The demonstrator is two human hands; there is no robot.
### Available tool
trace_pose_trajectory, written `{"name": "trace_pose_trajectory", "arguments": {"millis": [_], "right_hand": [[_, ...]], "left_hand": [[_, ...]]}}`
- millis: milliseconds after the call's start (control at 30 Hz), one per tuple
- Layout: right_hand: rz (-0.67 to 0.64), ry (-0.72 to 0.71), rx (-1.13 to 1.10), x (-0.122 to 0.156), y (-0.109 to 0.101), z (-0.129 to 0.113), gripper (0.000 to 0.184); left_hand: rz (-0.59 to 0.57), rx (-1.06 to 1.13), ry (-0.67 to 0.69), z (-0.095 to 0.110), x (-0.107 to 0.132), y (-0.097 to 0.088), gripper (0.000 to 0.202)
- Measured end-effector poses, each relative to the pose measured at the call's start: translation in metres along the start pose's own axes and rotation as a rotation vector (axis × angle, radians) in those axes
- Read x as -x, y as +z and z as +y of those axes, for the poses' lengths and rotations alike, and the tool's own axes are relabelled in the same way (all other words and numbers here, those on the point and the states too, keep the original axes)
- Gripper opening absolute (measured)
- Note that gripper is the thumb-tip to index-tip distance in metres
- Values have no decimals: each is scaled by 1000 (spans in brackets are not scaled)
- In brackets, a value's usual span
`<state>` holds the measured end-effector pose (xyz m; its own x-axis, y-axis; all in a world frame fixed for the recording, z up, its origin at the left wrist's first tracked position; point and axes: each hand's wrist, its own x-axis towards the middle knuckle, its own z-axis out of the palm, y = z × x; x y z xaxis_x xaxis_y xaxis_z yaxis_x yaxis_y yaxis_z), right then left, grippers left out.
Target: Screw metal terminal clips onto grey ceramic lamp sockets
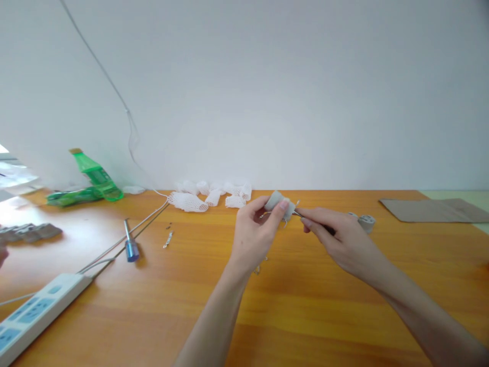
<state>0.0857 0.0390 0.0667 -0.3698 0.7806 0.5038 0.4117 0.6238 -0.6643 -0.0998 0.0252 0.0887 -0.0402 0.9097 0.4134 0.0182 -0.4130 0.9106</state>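
A small pale grey, rounded block (280,203) is pinched between the thumb and fingers of my left hand (254,224). Thin light bits stick out from its side. My right hand (336,234) is closed round a thin tool (328,229) with a dark handle, whose tip meets the block's right side; its exact kind cannot be made out. Just beyond my right hand stand grey pieces with holes in their tops (367,222), partly hidden by it. Small metal bits (257,269) lie on the wooden table (298,311) beside my left wrist.
White foam netting (189,201) lies along the wall. Leftward are a blue-handled screwdriver (132,250), a metal strip (168,239), a power strip (42,311) with cables, green bottles (97,176) and grey pieces (32,232). Cardboard (435,210) lies right. Another person's hand (3,253) shows at the left edge.
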Motion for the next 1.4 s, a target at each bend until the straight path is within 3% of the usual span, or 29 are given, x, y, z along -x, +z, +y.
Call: {"name": "trace_pose_trajectory", "arguments": {"millis": [200, 367, 733, 933, 1100, 1233, 1300, 1400], "right_hand": [[-32, 37, 64, -3, -5, -16, 27], [-48, 94, 27, -3, -7, -18, 29], [-46, 143, 17, -5, -9, -27, 31], [-24, 87, 41, -4, -9, -22, 30], [-25, 40, 81, -4, -10, -20, 25], [-45, 54, -131, -2, 0, -6, 20], [-12, 19, -246, 0, 6, 4, 18], [7, -28, -326, 3, 11, 13, 15]], "left_hand": [[58, 380, -197, -17, -2, -2, 31], [51, 542, -251, -21, -3, -2, 26], [29, 365, -187, -17, -2, -2, 31], [9, 190, -133, -11, -1, -4, 31], [2, -58, 19, 0, 0, -4, 27], [-4, -418, 420, 14, 2, -6, 13], [-59, -553, 612, 22, 3, -6, 12], [-165, -642, 730, 31, 7, -5, 18]]}}
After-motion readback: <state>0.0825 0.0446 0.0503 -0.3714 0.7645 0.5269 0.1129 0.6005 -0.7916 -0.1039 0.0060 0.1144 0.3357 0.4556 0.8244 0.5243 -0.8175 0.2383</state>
